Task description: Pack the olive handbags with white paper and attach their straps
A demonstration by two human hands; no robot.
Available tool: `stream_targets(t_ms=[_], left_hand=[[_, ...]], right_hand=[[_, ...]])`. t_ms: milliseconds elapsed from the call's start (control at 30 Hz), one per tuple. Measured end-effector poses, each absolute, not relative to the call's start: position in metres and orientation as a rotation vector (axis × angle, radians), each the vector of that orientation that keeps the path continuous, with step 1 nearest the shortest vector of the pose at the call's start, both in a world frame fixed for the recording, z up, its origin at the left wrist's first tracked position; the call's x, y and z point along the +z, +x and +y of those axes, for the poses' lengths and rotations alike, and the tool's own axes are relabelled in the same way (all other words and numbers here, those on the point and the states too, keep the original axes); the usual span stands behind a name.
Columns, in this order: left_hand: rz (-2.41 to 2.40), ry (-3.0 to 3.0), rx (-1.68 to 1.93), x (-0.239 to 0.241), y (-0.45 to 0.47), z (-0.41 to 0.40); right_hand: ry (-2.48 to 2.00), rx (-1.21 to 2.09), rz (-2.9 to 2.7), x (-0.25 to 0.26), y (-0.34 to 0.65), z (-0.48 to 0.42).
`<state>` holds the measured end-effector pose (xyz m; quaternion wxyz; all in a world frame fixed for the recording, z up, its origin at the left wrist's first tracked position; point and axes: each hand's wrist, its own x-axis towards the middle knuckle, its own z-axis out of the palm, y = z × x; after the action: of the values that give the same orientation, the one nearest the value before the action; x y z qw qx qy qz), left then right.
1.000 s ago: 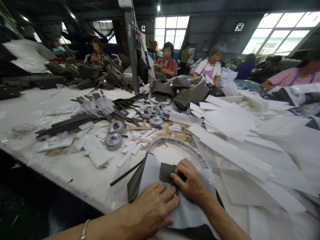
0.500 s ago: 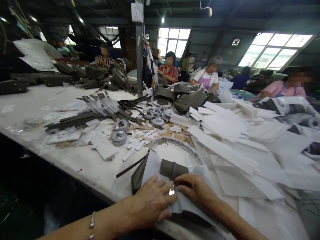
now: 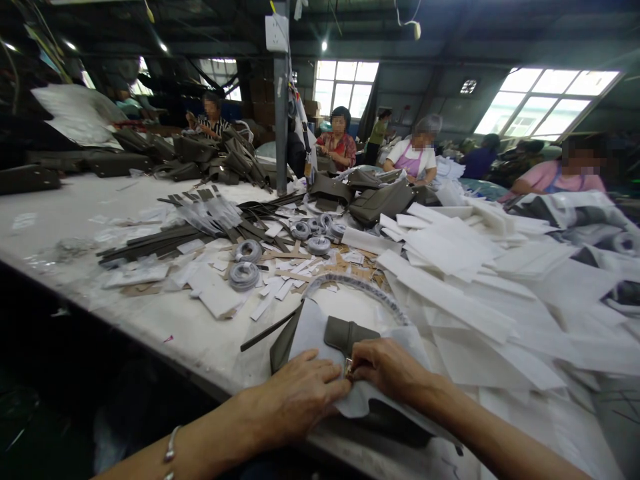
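Observation:
A grey-green leather bag (image 3: 283,347) lies at the near table edge, its front covered by a sheet of white paper (image 3: 313,331). A small leather flap (image 3: 345,333) sticks out over the paper. My left hand (image 3: 297,395) lies on the paper with its fingers bent, pressing it down. My right hand (image 3: 387,369) is closed in a pinch at a small metal clasp (image 3: 347,369) just under the flap, where both hands' fingertips meet. A wrapped curved handle (image 3: 357,287) arches behind the bag.
White paper sheets (image 3: 450,267) pile up on the right. Coiled grey cords (image 3: 244,275), leather straps (image 3: 150,237) and paper scraps litter the middle. More bags (image 3: 380,200) stand beyond, by a post (image 3: 281,120). Several people work at the far side.
The view has shifted down and left a little. My right hand slid from the flap down to the clasp and pinched it; my left hand crept up beside it.

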<state>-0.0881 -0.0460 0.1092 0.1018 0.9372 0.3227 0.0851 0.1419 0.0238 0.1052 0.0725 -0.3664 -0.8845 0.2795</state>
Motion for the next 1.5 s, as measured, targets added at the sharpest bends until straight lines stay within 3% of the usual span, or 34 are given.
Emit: stream_targets(t_ms=[100, 367, 633, 767, 900, 1033, 1200, 1500], left_hand=[[0.920, 2.924, 0.244, 0.111, -0.101, -0.035], [0.761, 3.154, 0.427, 0.082, -0.112, -0.013], [1.156, 2.987, 0.385, 0.117, -0.123, -0.021], [1.047, 3.173, 0.567, 0.097, -0.129, -0.015], [1.175, 2.992, 0.242, 0.083, -0.139, -0.006], [1.075, 2.871, 0.101, 0.122, -0.135, -0.022], [1.017, 2.545, 0.244, 0.147, -0.094, -0.054], [1.107, 2.596, 0.232, 0.082, -0.071, -0.059]], right_hand=[[-1.030, 0.907, -2.666, 0.106, 0.142, 0.023], [-0.907, 0.567, -2.960, 0.102, 0.143, 0.008], [-0.793, 0.782, -2.797, 0.105, 0.145, 0.014], [-0.780, 0.860, -2.673, 0.096, 0.146, 0.015], [-0.821, 0.973, -2.659, 0.096, 0.142, 0.020], [-0.847, 1.208, -2.642, 0.102, 0.139, 0.030], [-0.859, 1.360, -2.732, 0.111, 0.135, 0.044], [-0.653, 0.593, -3.120, 0.118, 0.123, 0.036]])
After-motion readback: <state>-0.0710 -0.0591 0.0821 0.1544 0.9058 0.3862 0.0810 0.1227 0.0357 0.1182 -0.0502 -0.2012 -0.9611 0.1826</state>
